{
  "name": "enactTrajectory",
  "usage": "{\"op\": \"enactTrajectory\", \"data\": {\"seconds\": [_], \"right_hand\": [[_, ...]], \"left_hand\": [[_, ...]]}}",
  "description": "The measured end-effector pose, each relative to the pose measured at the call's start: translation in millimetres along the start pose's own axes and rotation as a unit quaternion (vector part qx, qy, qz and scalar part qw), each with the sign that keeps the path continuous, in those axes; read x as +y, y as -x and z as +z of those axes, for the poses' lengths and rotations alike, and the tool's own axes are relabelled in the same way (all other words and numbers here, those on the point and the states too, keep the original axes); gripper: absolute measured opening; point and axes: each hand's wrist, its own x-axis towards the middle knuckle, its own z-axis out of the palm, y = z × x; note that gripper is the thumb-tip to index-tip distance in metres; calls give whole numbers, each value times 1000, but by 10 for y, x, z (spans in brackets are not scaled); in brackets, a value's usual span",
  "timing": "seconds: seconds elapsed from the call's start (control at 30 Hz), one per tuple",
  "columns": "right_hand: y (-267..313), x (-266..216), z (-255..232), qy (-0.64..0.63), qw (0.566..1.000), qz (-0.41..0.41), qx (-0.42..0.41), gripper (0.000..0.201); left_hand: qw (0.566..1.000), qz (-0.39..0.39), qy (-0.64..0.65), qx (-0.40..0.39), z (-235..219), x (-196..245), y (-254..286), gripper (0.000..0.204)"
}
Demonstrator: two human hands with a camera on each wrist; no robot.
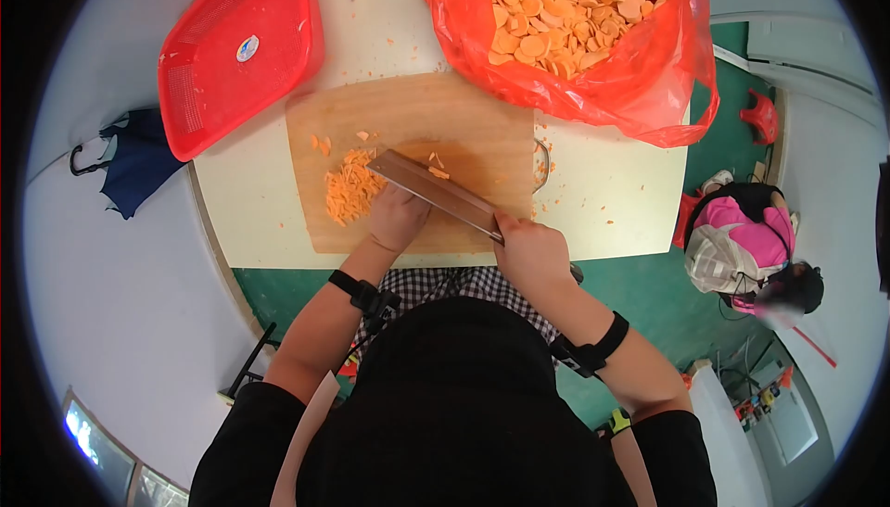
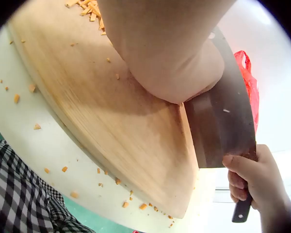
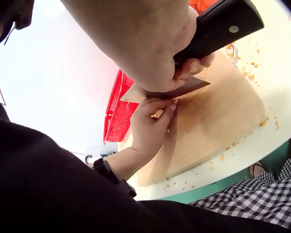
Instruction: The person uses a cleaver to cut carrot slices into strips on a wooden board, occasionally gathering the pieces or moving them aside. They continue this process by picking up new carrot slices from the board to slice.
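Note:
My right hand grips the black handle of a cleaver. The cleaver's broad blade slants across the wooden cutting board, its edge down at the wood. Right beside the blade, my left hand curls its fingers low over the board. In the right wrist view a thin pale sliver of carrot shows at the left fingertips, next to the steel; the rest is hidden under the hand. Left of that hand lies a heap of carrot strips. A few cut bits lie beyond the blade.
A red plastic bag full of round carrot slices stands at the back right. At the back left sits a red basket. Crumbs dot the pale table. A person sits low at the right, off the table.

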Motion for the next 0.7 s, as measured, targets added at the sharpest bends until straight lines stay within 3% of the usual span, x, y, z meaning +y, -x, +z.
{"op": "enactTrajectory", "data": {"seconds": [0.23,0.33,0.53,0.7], "right_hand": [[20,-28,-71,-5,1000,6,-17,14],[-97,-34,75,6,1000,-3,15,26],[-282,-125,69,-12,999,-23,26,26],[-33,-38,-114,2,1000,5,-10,24]], "left_hand": [[1000,-9,-4,17,26,1,-7,9],[1000,-6,1,10,14,-15,-9,10],[1000,0,4,3,-25,-14,-50,11],[1000,-2,3,14,-9,3,-32,12]]}}
